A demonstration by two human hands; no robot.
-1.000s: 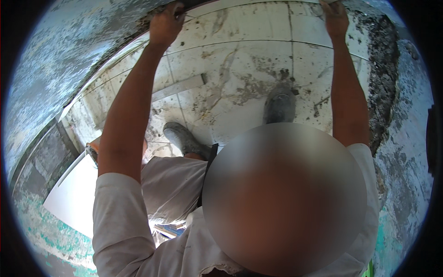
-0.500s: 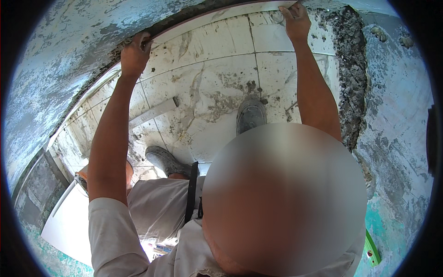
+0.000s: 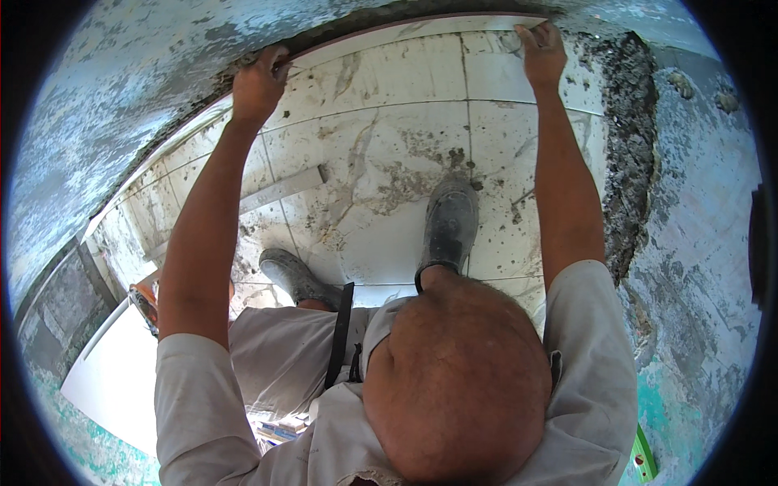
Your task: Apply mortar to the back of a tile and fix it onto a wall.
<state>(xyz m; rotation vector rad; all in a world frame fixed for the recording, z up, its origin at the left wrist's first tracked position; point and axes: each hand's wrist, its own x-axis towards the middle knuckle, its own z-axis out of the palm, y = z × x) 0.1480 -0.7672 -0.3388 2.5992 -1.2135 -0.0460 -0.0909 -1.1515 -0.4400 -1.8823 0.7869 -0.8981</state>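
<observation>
A long narrow strip of white tile (image 3: 405, 31), with a reddish upper edge, lies along the foot of the far wall, above a dark rough gap. My left hand (image 3: 261, 85) grips its left end, the fingers curled at the wall. At the opposite end, my right hand (image 3: 543, 57) pinches the strip between thumb and fingers near the corner. Both arms reach far forward. Under them spreads a floor of white marbled tiles (image 3: 397, 130), stained with grey mortar.
A flat straight bar (image 3: 282, 189) lies on the tiles near my left forearm. My grey boots (image 3: 450, 223) stand on the floor. Rough dark mortar (image 3: 630, 154) runs along the right wall. A white panel (image 3: 113, 381) is at lower left, a green tool (image 3: 643, 454) at lower right.
Both hands and the strip appear slightly lower and farther right in the picture, as does the floor. My hands keep their hold on the strip.
</observation>
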